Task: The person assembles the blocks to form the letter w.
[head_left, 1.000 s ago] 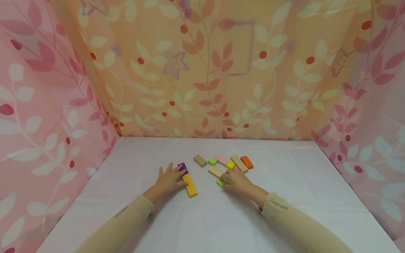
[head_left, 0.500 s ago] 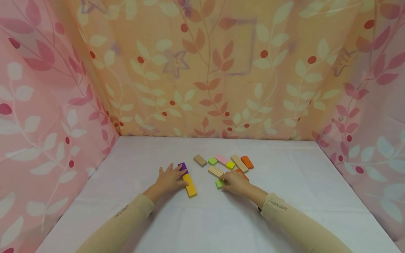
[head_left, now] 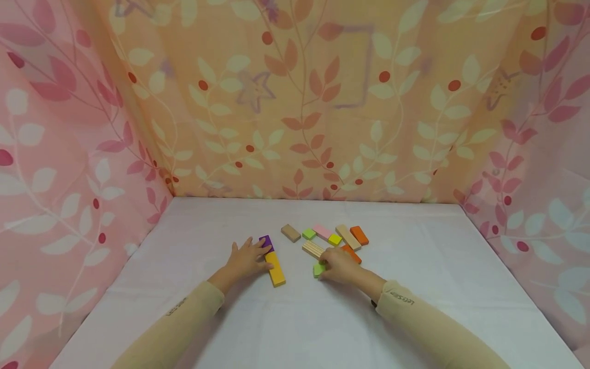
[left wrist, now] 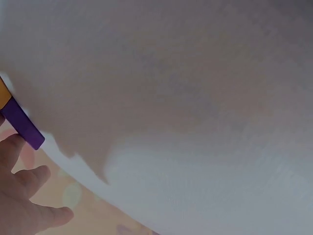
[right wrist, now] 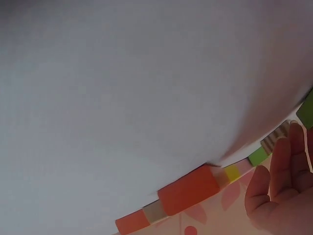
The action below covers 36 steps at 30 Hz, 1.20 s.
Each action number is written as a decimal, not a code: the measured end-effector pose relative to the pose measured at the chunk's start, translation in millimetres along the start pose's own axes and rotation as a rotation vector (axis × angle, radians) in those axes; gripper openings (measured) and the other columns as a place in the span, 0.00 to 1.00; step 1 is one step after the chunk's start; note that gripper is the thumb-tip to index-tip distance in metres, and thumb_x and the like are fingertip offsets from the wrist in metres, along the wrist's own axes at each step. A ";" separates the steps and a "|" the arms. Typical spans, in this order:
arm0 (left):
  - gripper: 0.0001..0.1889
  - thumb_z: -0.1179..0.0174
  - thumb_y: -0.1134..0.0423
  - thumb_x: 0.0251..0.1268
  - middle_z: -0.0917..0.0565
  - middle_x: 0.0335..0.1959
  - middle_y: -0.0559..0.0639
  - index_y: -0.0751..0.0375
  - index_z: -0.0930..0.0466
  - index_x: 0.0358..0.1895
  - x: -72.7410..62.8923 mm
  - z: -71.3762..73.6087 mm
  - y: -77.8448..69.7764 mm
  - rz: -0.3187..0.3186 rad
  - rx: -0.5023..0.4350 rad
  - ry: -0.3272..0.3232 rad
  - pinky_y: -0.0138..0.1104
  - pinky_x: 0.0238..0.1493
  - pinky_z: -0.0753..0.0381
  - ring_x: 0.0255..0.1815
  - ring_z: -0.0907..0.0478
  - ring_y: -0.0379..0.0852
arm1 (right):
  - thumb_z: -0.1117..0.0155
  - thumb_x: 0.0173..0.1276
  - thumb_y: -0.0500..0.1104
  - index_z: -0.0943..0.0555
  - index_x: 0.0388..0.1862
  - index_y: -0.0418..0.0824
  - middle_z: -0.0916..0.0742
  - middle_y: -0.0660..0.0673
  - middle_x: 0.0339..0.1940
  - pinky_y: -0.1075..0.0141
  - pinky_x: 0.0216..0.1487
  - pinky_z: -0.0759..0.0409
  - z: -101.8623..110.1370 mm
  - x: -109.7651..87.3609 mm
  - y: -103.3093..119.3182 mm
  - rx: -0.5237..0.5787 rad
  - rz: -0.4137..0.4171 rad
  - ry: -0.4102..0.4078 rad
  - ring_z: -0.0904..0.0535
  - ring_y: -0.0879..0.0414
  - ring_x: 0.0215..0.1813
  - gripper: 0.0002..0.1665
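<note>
My left hand (head_left: pixel 247 260) rests with spread fingers on a purple block (head_left: pixel 266 243) and a yellow block (head_left: pixel 277 274), which lie end to end in a line. In the left wrist view a fingertip touches the side of the purple block (left wrist: pixel 24 125), while other fingers stand apart from it. My right hand (head_left: pixel 342 265) pinches a light green block (head_left: pixel 318 270) low over the table; the hand hides its right part. That green block (right wrist: pixel 306 111) shows at the edge of the right wrist view, beside the fingers. A striped wooden block (head_left: pixel 312 249) lies just beyond this hand.
Behind the right hand lie a brown block (head_left: pixel 291 232), another green block (head_left: pixel 309 233), a pink block (head_left: pixel 322 232), a yellow cube (head_left: pixel 335 239), a plain wooden block (head_left: pixel 348 237) and two orange blocks (head_left: pixel 359 235). Flowered cloth (head_left: pixel 295 102) walls the white table (head_left: pixel 207 220).
My right hand has shifted slightly left and nearer with the green block, which has turned. An orange block behind that hand has come into sight. My left hand stays in place.
</note>
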State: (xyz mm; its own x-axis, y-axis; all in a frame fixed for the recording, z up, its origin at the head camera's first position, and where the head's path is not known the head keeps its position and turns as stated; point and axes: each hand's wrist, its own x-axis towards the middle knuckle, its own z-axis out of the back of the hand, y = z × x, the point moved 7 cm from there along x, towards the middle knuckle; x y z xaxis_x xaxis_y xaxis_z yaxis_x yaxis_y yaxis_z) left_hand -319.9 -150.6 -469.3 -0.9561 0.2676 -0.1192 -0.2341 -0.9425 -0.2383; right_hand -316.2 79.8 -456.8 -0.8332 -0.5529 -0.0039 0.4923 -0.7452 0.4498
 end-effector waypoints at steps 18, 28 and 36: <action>0.35 0.40 0.40 0.63 0.38 0.74 0.56 0.53 0.31 0.70 2.5 -1.0 2.1 0.019 -0.018 0.036 0.69 0.65 0.58 0.75 0.51 0.66 | 0.25 0.56 0.37 0.21 0.38 0.35 0.22 0.50 0.31 0.65 0.38 0.25 -19.2 -4.7 31.5 0.276 0.017 0.115 0.28 0.56 0.35 0.14; 0.36 0.41 0.39 0.63 0.38 0.74 0.56 0.53 0.31 0.70 2.6 -1.5 2.1 0.018 -0.025 0.029 0.69 0.65 0.57 0.75 0.50 0.66 | 0.24 0.55 0.36 0.21 0.37 0.36 0.21 0.51 0.29 0.67 0.36 0.26 -26.4 -6.3 44.7 0.291 0.012 0.126 0.28 0.57 0.34 0.14; 0.35 0.41 0.40 0.63 0.38 0.74 0.57 0.54 0.31 0.70 2.4 0.0 0.5 0.012 -0.013 0.030 0.70 0.65 0.55 0.74 0.49 0.66 | 0.23 0.54 0.39 0.20 0.35 0.38 0.22 0.51 0.29 0.69 0.36 0.26 -34.4 -3.5 57.4 0.238 0.025 0.140 0.29 0.58 0.33 0.14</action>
State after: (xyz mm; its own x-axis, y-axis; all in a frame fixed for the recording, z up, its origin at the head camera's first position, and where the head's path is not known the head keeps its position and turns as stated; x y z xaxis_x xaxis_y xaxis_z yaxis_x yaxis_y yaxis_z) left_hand -322.3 -150.5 -469.7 -0.9530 0.2624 -0.1513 -0.2202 -0.9432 -0.2489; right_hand -276.4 26.1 -461.6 -0.7702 -0.6289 -0.1063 0.4257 -0.6310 0.6485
